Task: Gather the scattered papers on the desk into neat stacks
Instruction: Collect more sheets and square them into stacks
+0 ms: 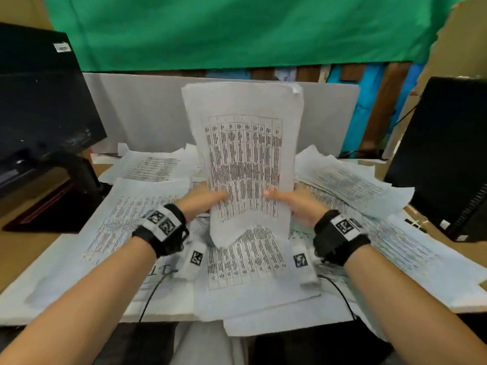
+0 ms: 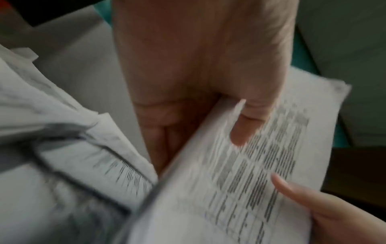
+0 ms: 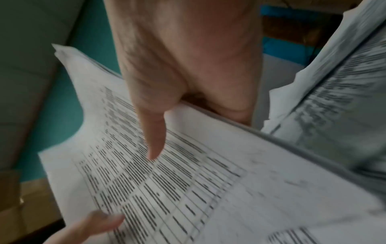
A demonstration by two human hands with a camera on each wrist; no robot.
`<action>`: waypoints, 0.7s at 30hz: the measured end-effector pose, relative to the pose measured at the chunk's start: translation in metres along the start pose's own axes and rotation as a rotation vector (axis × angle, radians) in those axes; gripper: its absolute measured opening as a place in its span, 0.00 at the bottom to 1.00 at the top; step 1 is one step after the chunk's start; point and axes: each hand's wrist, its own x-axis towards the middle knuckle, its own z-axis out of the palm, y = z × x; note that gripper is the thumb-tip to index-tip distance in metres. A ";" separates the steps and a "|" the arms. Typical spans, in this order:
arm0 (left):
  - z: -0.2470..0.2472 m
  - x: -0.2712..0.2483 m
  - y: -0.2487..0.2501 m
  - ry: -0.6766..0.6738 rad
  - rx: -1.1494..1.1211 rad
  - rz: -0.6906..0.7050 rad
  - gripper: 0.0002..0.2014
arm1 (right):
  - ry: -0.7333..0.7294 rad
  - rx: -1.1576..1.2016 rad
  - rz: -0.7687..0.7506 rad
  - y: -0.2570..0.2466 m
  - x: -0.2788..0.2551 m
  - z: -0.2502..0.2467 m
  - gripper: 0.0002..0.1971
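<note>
I hold a stack of printed table sheets (image 1: 245,154) upright over the desk, its lower edge resting on the papers below. My left hand (image 1: 208,200) grips its left edge, thumb on the front face. My right hand (image 1: 287,200) grips the right edge the same way. The left wrist view shows my left hand (image 2: 208,107) with its thumb on the stack (image 2: 250,165). The right wrist view shows my right hand (image 3: 167,107) with its thumb pressed on the stack (image 3: 167,181). Loose printed sheets (image 1: 137,219) lie scattered and overlapping across the desk.
A black monitor (image 1: 39,101) stands at the left and a black computer case (image 1: 448,154) at the right. A grey partition (image 1: 137,111) runs behind the desk, green cloth above it. More loose papers (image 1: 355,185) pile at the right. Black cables (image 1: 150,299) trail off the front edge.
</note>
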 end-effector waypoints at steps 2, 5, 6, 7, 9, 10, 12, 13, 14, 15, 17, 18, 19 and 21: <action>0.008 0.002 -0.005 0.279 -0.187 0.168 0.19 | 0.084 0.132 -0.058 -0.003 -0.002 0.003 0.37; 0.016 0.001 -0.008 0.605 -0.174 0.226 0.15 | 0.113 0.296 -0.106 -0.009 -0.007 0.000 0.21; 0.019 0.003 -0.014 0.550 -0.088 0.159 0.21 | 0.079 0.256 -0.067 -0.004 -0.007 0.001 0.20; 0.023 0.006 -0.021 0.469 0.004 0.105 0.25 | 0.025 0.149 0.004 0.000 -0.010 0.004 0.20; 0.029 0.013 -0.027 0.428 0.079 0.094 0.22 | -0.066 -0.038 0.120 0.014 -0.011 0.010 0.21; 0.031 0.014 -0.022 0.471 0.062 0.124 0.21 | -0.067 -0.067 0.130 0.020 -0.008 0.011 0.23; 0.029 0.017 -0.010 0.526 0.011 0.124 0.25 | 0.000 0.057 0.100 0.020 -0.007 0.008 0.21; 0.026 0.019 -0.007 0.496 0.006 0.077 0.29 | 0.042 0.180 0.078 0.017 -0.007 0.003 0.20; 0.023 0.020 -0.006 0.407 0.001 0.013 0.33 | 0.070 0.291 0.062 0.017 -0.006 -0.007 0.19; 0.020 0.018 -0.005 0.272 -0.032 -0.035 0.33 | 0.070 0.380 0.056 0.015 -0.008 -0.013 0.20; 0.022 0.012 -0.005 -0.003 -0.129 -0.060 0.26 | 0.051 0.403 0.092 0.020 -0.008 -0.022 0.22; 0.026 0.008 -0.001 -0.086 -0.138 -0.050 0.22 | 0.053 0.342 0.125 0.022 -0.008 -0.021 0.24; 0.030 0.005 0.003 -0.126 -0.150 -0.037 0.20 | 0.067 0.280 0.150 0.022 -0.009 -0.018 0.27; 0.033 0.001 0.009 -0.085 -0.160 -0.010 0.19 | 0.082 0.281 0.141 0.022 -0.011 -0.016 0.25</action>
